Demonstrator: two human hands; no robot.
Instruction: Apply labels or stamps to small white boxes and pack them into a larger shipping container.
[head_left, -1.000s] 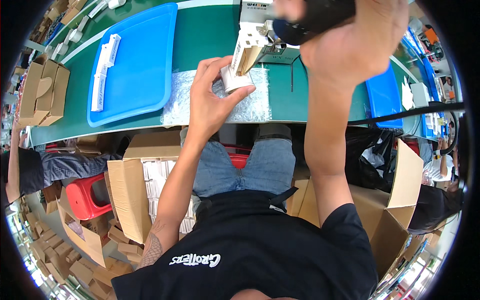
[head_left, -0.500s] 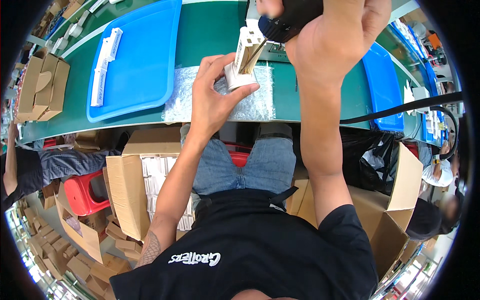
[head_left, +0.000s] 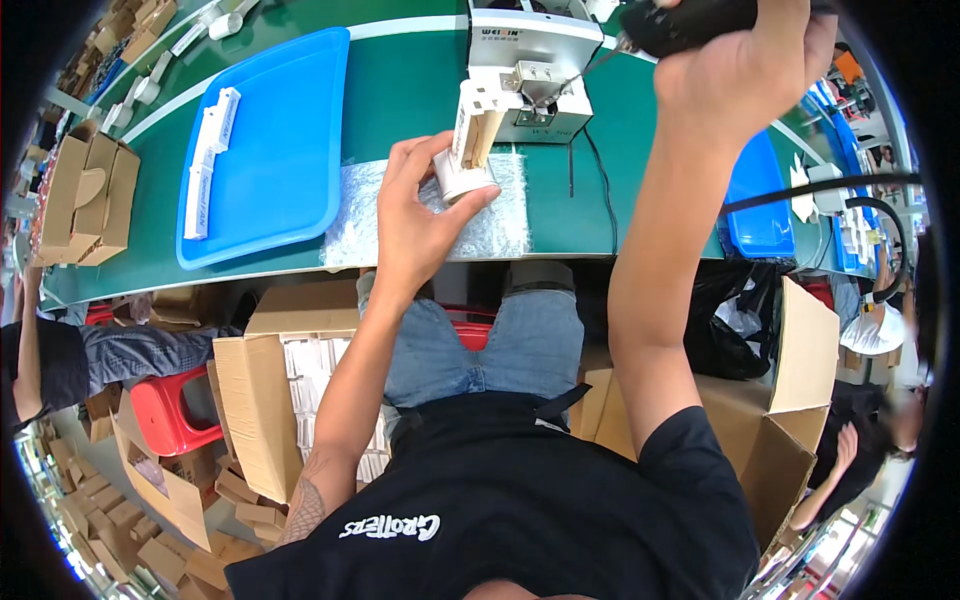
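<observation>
My left hand (head_left: 412, 225) grips a white plastic housing (head_left: 468, 140) near its round base, thumb on one side and fingers on the other. The housing stands upright over a sheet of bubble wrap (head_left: 365, 215), its open side facing right. Up and to the right, my right hand (head_left: 730, 85) is closed around a black power screwdriver (head_left: 690, 25). The driver's thin bit slants down to the left, its tip at the metal bracket on the front of a silver screw feeder (head_left: 535, 48). Whether a screw sits on the tip is too small to tell.
A blue tray (head_left: 275, 170) with several white pieces (head_left: 205, 165) lies left, beside a cardboard box (head_left: 90, 195). Another blue tray (head_left: 755, 200) is right, near a black cable (head_left: 820, 188). Open cartons (head_left: 258, 400) and a black bag (head_left: 730, 330) flank my legs. People sit on both sides.
My right hand has carried the screwdriver up and right, from inside the housing to the screw feeder. The housing stays in my left hand. The view has shifted, showing more of the feeder.
</observation>
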